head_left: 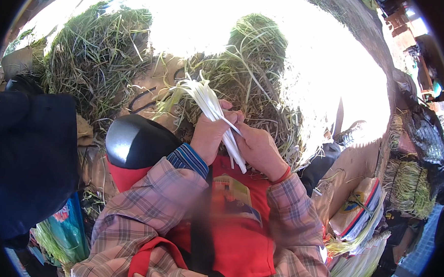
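- While the red apron (240,249) fills the near ground, a slim bunch of pale stalks (207,100) slants up over its top edge — all eyes there!
- Left hand (207,137) wraps that bunch, fingers curled round it; right hand (262,147) comes against it from the other side, thumb and fingers seemingly pinching a stalk near the middle.
- Down by the right elbow lie the side bundles (361,261), stalks running lengthwise together, and they look like finished work.
- Out past the hands, the heap ahead (257,57) and the heap at left (95,54) stand grassy and tangled — so plenty seems left, and this handful, its tips uneven, looks only partway done.
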`<state>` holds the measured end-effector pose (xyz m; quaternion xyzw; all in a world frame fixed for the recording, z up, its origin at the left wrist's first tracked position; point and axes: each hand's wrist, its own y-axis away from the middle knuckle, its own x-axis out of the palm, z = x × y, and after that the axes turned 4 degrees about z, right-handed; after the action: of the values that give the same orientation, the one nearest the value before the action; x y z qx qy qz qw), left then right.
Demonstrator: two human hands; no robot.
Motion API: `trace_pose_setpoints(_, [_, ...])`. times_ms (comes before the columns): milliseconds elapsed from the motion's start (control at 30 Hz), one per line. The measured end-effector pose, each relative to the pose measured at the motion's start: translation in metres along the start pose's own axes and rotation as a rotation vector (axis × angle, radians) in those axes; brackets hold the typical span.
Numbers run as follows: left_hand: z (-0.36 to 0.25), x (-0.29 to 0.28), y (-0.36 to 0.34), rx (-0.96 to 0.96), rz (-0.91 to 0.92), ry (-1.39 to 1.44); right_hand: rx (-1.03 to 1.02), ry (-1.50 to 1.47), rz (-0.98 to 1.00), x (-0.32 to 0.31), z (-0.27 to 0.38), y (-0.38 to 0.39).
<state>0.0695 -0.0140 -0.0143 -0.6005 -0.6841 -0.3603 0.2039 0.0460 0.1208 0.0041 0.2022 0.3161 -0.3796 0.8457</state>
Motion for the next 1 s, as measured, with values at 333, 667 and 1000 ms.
trace_pose_setpoints(333, [-0.012, -0.002, -0.005, 0.167, -0.014, -0.009, -0.029, 0.014, 0.243, -0.013, 0.004, -0.033])
trace_pose_setpoints(667, [-0.03, -0.008, -0.015, 0.169, -0.253, 0.315, -0.071, 0.362, -0.354, -0.038, -0.054, -0.1])
trace_pose_setpoints(1000, [-0.02, -0.007, -0.021, 0.069, -0.105, 0.142, 0.103, -0.048, -0.39, -0.055, -0.054, -0.095])
